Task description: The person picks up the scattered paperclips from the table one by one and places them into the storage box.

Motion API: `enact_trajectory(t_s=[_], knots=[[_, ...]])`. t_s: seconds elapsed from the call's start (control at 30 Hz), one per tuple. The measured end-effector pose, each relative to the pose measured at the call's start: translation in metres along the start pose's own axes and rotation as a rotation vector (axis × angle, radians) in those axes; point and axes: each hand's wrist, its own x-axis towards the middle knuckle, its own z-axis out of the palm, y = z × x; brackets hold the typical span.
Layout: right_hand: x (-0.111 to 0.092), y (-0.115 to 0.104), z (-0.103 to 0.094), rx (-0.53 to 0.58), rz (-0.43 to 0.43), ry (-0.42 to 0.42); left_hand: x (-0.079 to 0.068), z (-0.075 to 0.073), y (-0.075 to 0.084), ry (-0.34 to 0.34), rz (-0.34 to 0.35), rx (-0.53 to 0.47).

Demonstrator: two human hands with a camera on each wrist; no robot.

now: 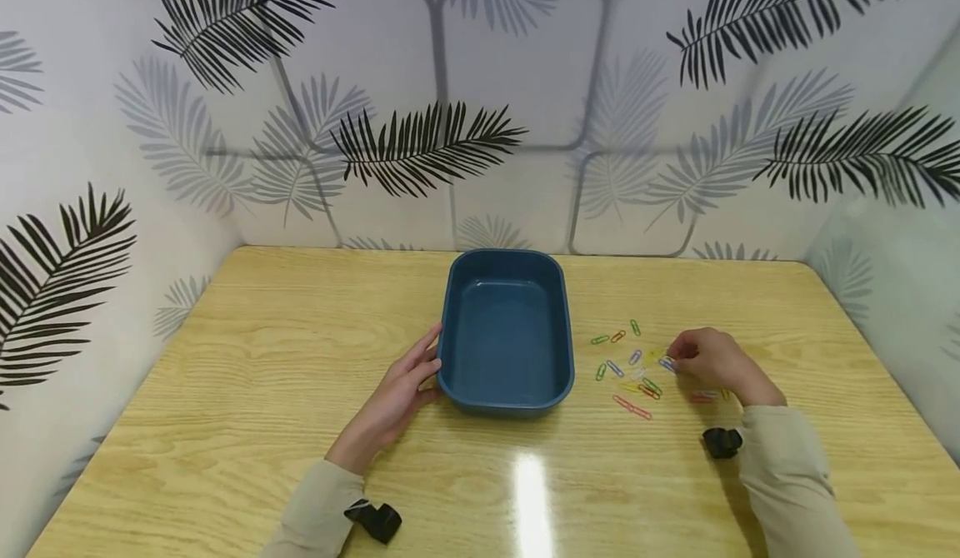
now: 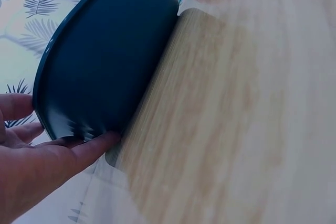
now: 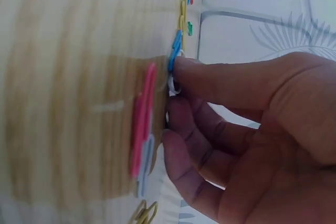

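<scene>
A deep blue rectangular tray (image 1: 510,346) with rounded corners stands on the table. My left hand (image 1: 401,387) rests against its left side, fingers extended; in the left wrist view, fingers (image 2: 97,148) touch the tray's outer wall. Right of the tray, among scattered colored paper clips, is my right hand (image 1: 716,362). Its thumb and bent fingers pinch a white paper clip (image 3: 172,84), partly hidden by the fingertips. A blue paper clip (image 3: 175,51) lies right beside the thumb tip. Pink paper clips (image 3: 143,124) lie near the curled fingers.
Red paper clips (image 1: 632,407), a green paper clip (image 1: 601,371) and several others lie between the tray and my right hand. The wood-grain table (image 1: 300,316) meets a leaf-patterned backdrop (image 1: 517,83) at its far edge. Black straps' mounts sit at both wrists.
</scene>
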Motion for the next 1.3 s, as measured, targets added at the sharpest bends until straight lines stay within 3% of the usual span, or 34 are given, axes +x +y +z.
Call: enact_trajectory(t_s=[0.3,0.67,0.97,1.3], knots=[[0.001,0.001,-0.001,-0.014,0.003,-0.024,0.0,0.001,0.0,0.011,-0.005,-0.007],[0.0,0.0,-0.004,-0.002,0.035,0.016,-0.001,0.003,0.001,0.026,-0.004,-0.006],[0.004,-0.017,-0.01,0.226,0.04,0.047,-0.001,0.002,0.002,0.015,0.002,-0.013],[0.01,-0.041,-0.011,0.247,0.042,0.106,-0.001,0.001,0.001,-0.003,-0.007,-0.013]])
